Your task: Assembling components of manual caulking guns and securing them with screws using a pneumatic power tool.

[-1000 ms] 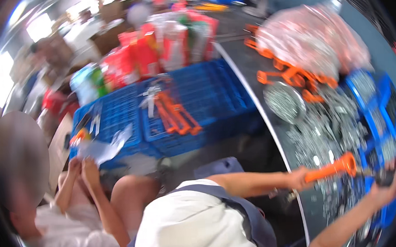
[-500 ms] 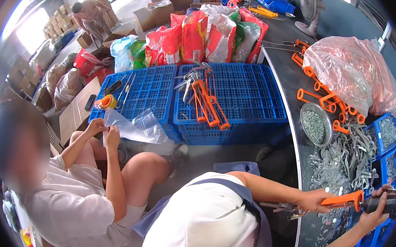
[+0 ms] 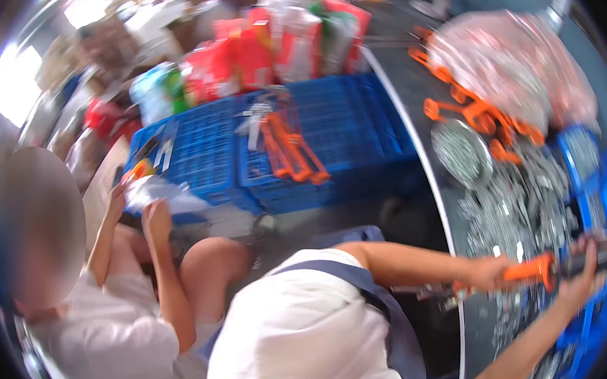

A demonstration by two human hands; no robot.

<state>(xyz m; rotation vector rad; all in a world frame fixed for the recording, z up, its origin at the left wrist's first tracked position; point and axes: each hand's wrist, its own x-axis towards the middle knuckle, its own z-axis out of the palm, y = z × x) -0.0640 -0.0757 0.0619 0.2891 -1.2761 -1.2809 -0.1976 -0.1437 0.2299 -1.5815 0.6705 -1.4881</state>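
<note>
Over the surface (image 3: 475, 325), the hands are apart, left (image 3: 491, 273) gripping an orange caulking-gun frame (image 3: 529, 271), right (image 3: 582, 285) clasping a dark cylinder (image 3: 570, 265) at its ring end: likely fitting, calling for steady alignment of the 2 pieces.

1. Smooth orange plastic, apparently, forms the frame (image 3: 534, 270); the dark cylinder (image 3: 590, 261) looks smooth, its material blurred.
2. Shiny metal pieces (image 3: 505, 207) glint on the matt, dark bench (image 3: 402, 70).
3. Translucent, crinkled plastic makes the bag (image 3: 520, 69).
4. Blue latticed plastic crates (image 3: 355, 122); matt white cloth shirt (image 3: 296, 331).
</note>
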